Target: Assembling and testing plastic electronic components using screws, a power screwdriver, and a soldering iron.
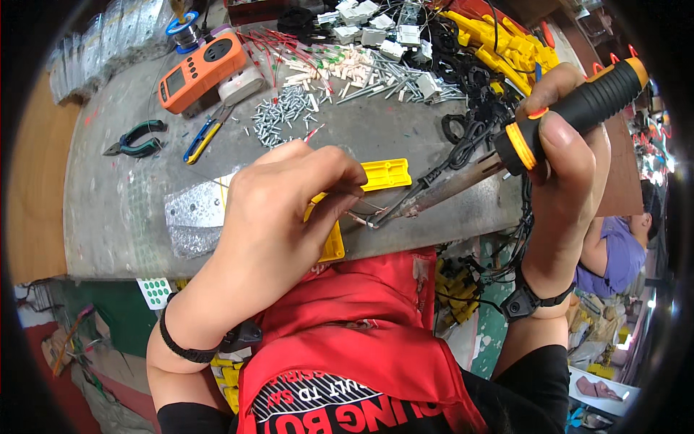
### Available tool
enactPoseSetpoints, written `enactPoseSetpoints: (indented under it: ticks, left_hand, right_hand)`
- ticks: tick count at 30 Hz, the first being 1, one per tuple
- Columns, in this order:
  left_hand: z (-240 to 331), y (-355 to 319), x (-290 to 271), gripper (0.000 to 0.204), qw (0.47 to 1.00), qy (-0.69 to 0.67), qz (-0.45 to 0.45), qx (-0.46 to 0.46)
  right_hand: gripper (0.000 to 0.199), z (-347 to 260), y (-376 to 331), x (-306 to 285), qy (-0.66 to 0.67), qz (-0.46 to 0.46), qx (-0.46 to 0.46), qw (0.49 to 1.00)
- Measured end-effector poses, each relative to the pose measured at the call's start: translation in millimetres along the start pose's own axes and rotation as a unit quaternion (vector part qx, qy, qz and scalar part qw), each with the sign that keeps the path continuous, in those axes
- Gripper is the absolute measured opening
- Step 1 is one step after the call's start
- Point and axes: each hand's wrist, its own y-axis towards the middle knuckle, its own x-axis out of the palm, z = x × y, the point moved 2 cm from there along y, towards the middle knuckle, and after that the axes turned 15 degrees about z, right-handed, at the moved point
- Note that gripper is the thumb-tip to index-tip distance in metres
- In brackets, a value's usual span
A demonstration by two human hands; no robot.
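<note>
My right hand [571,145] grips a soldering iron [578,108] by its black handle with yellow-orange rings. The iron slants down to the left, and its tip meets thin wire ends near the table's front edge. My left hand [289,202] is closed in a pinch just left of the tip, on thin wire [370,207] that shows past the fingertips. Behind and under the left hand lies a yellow plastic housing [387,174], partly hidden. A black cable [441,168] runs toward the tip from the right.
Silver screws [278,116] lie heaped beyond my left hand. Further left are pliers [137,141], a utility knife [207,134], an orange meter [202,72] and a solder spool [183,32]. Yellow housings [499,43] and white parts [376,32] fill the back. Another person [614,249] sits at right.
</note>
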Motion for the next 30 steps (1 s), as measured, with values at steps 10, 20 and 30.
enactPoseSetpoints:
  ticks: [10, 20, 30]
  left_hand:
    - [-2.8, -2.6, 1.5, 0.016, 1.000, 0.013, 0.011, 0.024]
    - [-5.5, -0.6, 6.3, 0.019, 0.999, -0.004, 0.015, 0.041]
    - [-9.3, -3.3, 6.9, 0.019, 0.998, 0.013, -0.005, 0.061]
  right_hand:
    - [0.043, 1.1, -0.3, 10.7, -0.004, -0.006, -0.026, 1.000]
    - [0.028, 3.9, 3.2, 7.5, 0.043, -0.039, -0.035, 0.998]
    - [0.035, 4.4, 3.6, 4.8, 0.022, -0.051, -0.023, 0.998]
